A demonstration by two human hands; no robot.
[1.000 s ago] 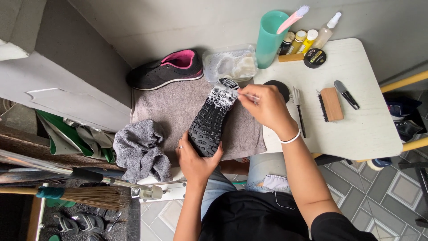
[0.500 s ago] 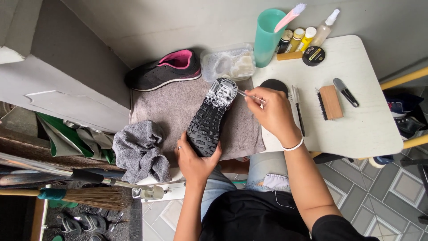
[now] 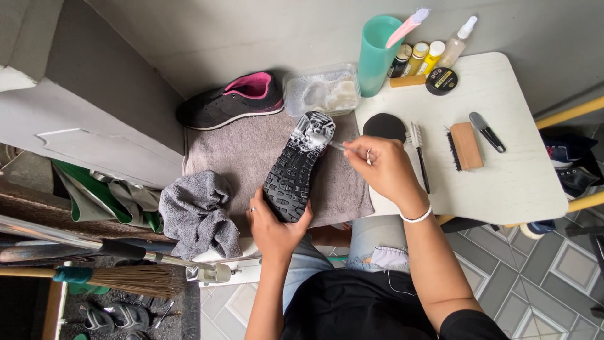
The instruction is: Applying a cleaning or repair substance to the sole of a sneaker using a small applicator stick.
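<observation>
Head view, looking straight down on your two hands at work over a shoe (image 3: 296, 170) turned sole-up. Your left hand (image 3: 274, 226) closes its fingers around the heel end at about 6 o'clock of the shoe, propping it on the grey towel (image 3: 245, 148) that covers the left part of the bench (image 3: 516, 182). Your right hand (image 3: 384, 167), at 3 o'clock of the toe, pinches a small brush (image 3: 324, 141) whose head rests on the forefoot tread. White foam covers the toe end of the sole at 12 o'clock; the mid and heel tread below it show dark and bare, so by this evidence the scrubbing has reached only the front part and the larger share of the sole is yet to be lathered. The second shoe (image 3: 229, 101), black with a pink lining, lies upright at 11 o'clock just beyond the towel, with no foam visible on it. A clear tub of sudsy water (image 3: 321, 91) stands just past the toe at 12 o'clock, with a teal cup (image 3: 376, 53) beside it. A crumpled grey cloth (image 3: 195, 211) lies at 9 o'clock of your left hand, apart from the shoe, so wiping appears not yet begun. A wooden brush (image 3: 467, 146) and a slim brush (image 3: 418, 154) lie unused at 3 o'clock.
</observation>
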